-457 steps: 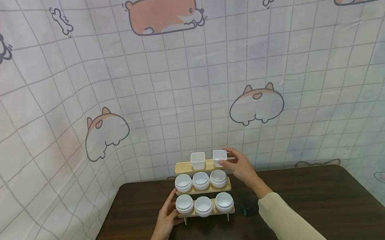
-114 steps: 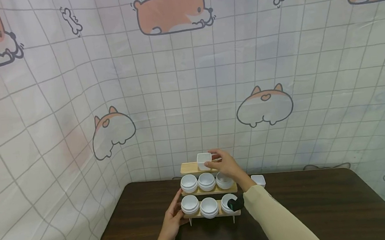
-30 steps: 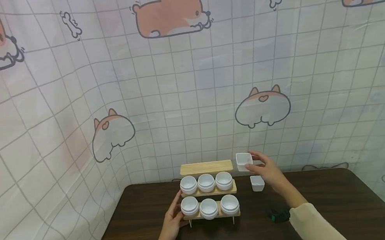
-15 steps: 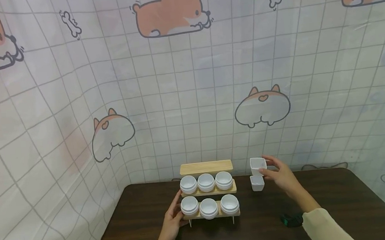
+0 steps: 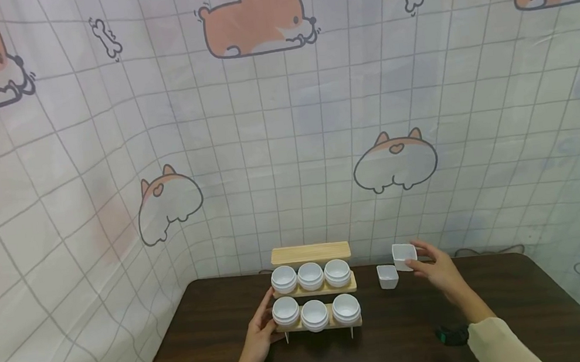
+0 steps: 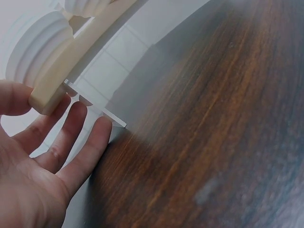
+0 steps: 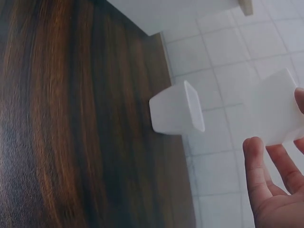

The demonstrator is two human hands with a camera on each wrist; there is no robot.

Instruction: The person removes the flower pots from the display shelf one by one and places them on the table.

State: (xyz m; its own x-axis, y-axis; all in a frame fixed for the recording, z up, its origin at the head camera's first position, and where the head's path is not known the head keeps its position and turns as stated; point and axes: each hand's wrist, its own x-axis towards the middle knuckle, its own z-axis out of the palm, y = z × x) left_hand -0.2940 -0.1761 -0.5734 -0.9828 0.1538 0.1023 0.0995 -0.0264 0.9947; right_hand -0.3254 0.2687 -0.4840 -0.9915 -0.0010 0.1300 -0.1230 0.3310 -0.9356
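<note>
My right hand (image 5: 440, 271) holds a square white cup (image 5: 404, 257) between thumb and fingers, raised above the table in the right wrist view. Just left of it in the head view, a second square white cup (image 5: 387, 277) stands upright on the table. My left hand (image 5: 256, 341) grips the left end of the lowest wooden shelf of a three-tier stand (image 6: 50, 97), thumb above and fingers underneath. Round white bowls fill the two lower shelves, such as the front-left bowl (image 5: 285, 311). The top shelf (image 5: 310, 253) is bare.
The dark wooden table (image 5: 392, 347) ends at a patterned cloth backdrop (image 5: 283, 117) behind the stand. A clear stand leg (image 6: 97, 104) reaches down beside the left fingers. A black band (image 5: 452, 336) sits at the right wrist.
Earlier, both square cups were on the top shelf; one now stands on the table. In the last second my right hand has carried the other rightward and down. The left hand stays put.
</note>
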